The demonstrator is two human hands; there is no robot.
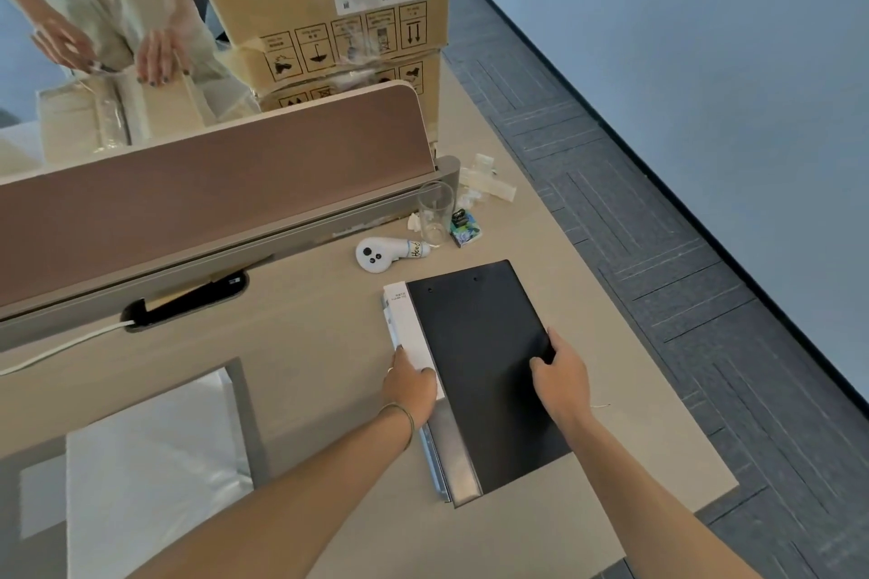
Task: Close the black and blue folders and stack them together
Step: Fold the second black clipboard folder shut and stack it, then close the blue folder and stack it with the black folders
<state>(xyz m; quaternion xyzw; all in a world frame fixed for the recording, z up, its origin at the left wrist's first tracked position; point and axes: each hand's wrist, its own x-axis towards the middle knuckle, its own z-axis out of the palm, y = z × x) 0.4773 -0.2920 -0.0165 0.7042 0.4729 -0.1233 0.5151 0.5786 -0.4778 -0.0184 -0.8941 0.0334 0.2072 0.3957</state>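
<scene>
The black folder (484, 371) lies closed and flat on the beige desk (305, 343), between the two hands and reaching away from them toward the far edge. The right hand (562, 378) grips its right-hand edge, thumb curled on top of the cover and fingers wrapped under the side, so it is closed on the folder. The left hand (410, 383) rests at the folder's left side, fingers laid flat and loosely spread on a white paper strip (408, 324) that sticks out from under the black cover; it presses down rather than pinches. Below the left hand, along the folder's left edge, a silvery spine (454, 456) shows, with a thin blue edge (430, 461) just beside it; whether that is the blue folder lying underneath cannot be told. Beyond both hands, past the far end of the folder, lie a white controller (381, 253), an empty clear glass (436, 214), a small dark printed packet (465, 228) and some white plastic pieces (484, 181). Well to the left of the left hand sits a white sheet (150, 465) on a grey pad. Farther off, a brown partition (211, 183) runs across the desk, with cardboard boxes (329, 0) behind it and another person's hands (160, 54) on pale packaging.
</scene>
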